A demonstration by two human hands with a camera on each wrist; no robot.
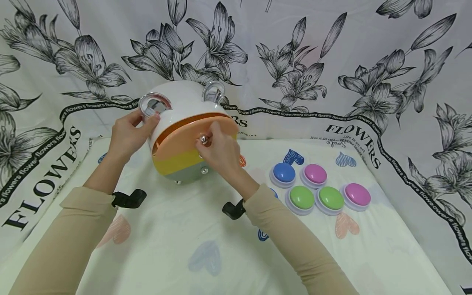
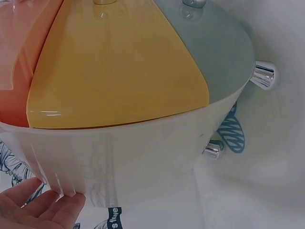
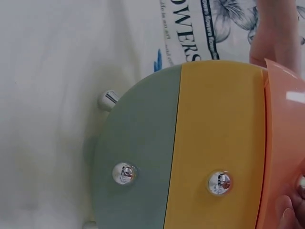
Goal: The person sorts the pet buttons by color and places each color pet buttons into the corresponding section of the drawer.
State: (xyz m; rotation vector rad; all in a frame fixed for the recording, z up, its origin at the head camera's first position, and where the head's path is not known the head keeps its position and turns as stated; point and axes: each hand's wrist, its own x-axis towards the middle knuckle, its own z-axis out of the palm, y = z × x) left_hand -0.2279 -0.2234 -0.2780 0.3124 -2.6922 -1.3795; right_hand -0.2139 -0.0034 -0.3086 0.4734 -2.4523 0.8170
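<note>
While the left hand (image 1: 129, 133) braces the white shell (image 1: 180, 94), fingertips against its side wall, the right hand (image 1: 221, 149) pinches the chrome knob (image 1: 204, 139) on the orange panel (image 1: 177, 139). Both hands on the unit, which sits left of centre on the white sheet (image 1: 166, 250), near the flowered backdrop (image 1: 287, 78).

Status: orange stands ajar, gap showing along its top edge. I'd call that one partway; can't tell from this whether it's opening or closing. Yellow panel (image 3: 219, 133) and grey-green panel (image 3: 138, 124) look shut, neither being handled. Five round buttons (image 1: 301, 197) (one blue, two pink, two green) sit grouped to the right, well apart from the unit, no hand on them.
</note>
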